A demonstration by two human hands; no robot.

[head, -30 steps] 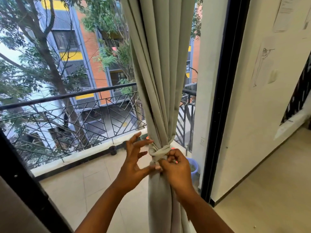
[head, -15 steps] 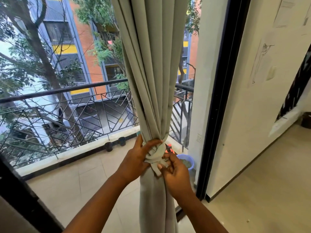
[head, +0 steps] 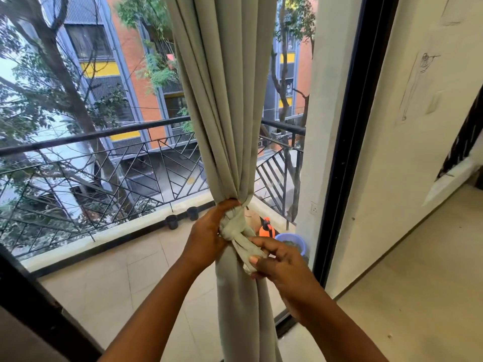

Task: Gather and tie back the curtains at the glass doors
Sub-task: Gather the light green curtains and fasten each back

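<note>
Knot (head: 236,226) looks cinched now: left hand (head: 206,240) went from splayed to clamping it, right hand (head: 281,262) pinches the tail (head: 248,253) toward 5 o'clock.

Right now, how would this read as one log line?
curtain gathered | left hand grips knot | right hand pinches tie end | tightening

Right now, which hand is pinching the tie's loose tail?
The right hand: its thumb and fingers pinch the tail below the knot. The left hand instead grips the gathered curtain at the knot.
</note>
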